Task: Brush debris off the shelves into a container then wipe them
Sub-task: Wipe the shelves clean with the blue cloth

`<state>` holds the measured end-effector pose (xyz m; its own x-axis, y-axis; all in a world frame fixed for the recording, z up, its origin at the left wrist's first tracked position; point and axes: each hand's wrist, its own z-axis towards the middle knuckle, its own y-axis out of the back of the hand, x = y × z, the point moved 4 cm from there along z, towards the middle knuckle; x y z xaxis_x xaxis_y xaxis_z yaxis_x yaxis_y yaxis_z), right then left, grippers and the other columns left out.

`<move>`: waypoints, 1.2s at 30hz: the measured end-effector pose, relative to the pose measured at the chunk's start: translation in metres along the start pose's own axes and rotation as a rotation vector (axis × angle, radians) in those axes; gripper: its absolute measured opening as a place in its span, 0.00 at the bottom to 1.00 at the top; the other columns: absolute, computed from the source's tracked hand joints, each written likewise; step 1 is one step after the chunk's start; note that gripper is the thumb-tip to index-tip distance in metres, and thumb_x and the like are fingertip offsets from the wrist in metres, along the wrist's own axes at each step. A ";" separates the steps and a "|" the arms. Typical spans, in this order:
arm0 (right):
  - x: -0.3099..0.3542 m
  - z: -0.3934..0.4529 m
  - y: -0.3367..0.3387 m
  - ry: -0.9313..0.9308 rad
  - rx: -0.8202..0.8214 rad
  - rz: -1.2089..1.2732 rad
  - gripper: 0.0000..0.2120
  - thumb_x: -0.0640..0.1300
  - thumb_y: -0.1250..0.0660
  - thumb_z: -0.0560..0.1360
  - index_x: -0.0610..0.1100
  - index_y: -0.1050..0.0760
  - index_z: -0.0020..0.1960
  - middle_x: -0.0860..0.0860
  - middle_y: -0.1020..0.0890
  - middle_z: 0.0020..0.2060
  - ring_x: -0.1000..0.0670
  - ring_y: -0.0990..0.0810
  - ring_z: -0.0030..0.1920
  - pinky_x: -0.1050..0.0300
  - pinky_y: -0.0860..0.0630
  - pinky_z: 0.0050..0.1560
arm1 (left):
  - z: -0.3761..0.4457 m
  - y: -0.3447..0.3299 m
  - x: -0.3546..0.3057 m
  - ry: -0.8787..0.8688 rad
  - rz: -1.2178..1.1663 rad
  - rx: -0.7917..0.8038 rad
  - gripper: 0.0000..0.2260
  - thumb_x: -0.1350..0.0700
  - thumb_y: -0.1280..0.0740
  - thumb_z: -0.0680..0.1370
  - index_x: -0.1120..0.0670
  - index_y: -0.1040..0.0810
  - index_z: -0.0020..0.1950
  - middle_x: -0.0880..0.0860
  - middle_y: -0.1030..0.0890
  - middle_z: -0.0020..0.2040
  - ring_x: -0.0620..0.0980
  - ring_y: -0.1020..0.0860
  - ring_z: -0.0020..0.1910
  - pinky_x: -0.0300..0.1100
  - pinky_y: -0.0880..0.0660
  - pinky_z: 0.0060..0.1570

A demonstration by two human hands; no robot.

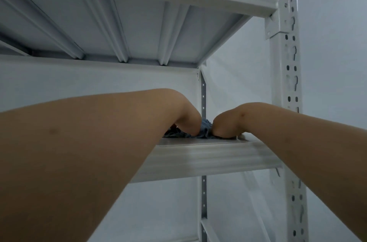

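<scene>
Fingers of both hands are hidden: wrists bend down over the shelf edge & block them, so can't tell if they're straight, curled or gripping anything. Left hand (187, 120) reaches in from lower left, forearm filling much of the view; right hand (226, 122) comes in from the right. The two are close together, w/ a narrow gap between.

Blue-grey cloth (204, 128), bunched & wrinkled, shows in that gap and spreads out left under the left hand, lying on the shelf (208, 154) top. Both hands touch or press down on the cloth, heels resting at its edges; whether either pinches it can't be seen.

The shelf is white metal, its front lip running just below the hands, toward the camera. Above the hands, the ribbed underside of the upper shelf (139, 29), also white. Right of the right hand, a white upright post (288, 83) w/ keyhole slots runs top to bottom. Behind the hands, just past the gap, a thinner rear post (203, 91) w/ small holes. Pale wall (238, 83) beyond. Whole frame a bit blurred.
</scene>
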<state>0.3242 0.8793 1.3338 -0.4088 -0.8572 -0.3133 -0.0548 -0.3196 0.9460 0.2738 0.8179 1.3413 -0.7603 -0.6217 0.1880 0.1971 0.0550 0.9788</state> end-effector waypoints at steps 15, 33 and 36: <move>-0.035 -0.003 -0.012 -0.208 0.025 -0.040 0.20 0.39 0.52 0.84 0.45 0.42 0.33 0.52 0.38 0.33 0.56 0.39 0.32 0.66 0.38 0.31 | 0.028 -0.001 -0.013 -0.073 -0.105 0.041 0.21 0.50 0.42 0.82 0.52 0.35 0.74 0.54 0.33 0.72 0.56 0.31 0.68 0.49 0.25 0.59; 0.072 -0.029 0.023 0.157 -0.090 0.424 0.19 0.41 0.46 0.80 0.43 0.39 0.71 0.45 0.26 0.57 0.46 0.27 0.54 0.53 0.30 0.55 | -0.080 -0.006 0.091 0.127 -0.292 -0.084 0.08 0.47 0.35 0.78 0.48 0.22 0.51 0.46 0.27 0.47 0.43 0.28 0.43 0.44 0.24 0.52; 0.100 -0.031 0.028 0.280 -0.053 0.506 0.18 0.45 0.45 0.82 0.48 0.31 0.70 0.49 0.24 0.58 0.47 0.25 0.57 0.53 0.27 0.59 | -0.103 -0.011 0.122 0.195 -0.330 -0.076 0.06 0.47 0.32 0.76 0.45 0.21 0.40 0.44 0.26 0.43 0.41 0.29 0.41 0.41 0.27 0.47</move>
<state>0.3101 0.7723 1.3263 -0.1154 -0.9804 0.1595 0.1332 0.1439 0.9806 0.2426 0.6607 1.3453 -0.6603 -0.7335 -0.1615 0.0126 -0.2259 0.9741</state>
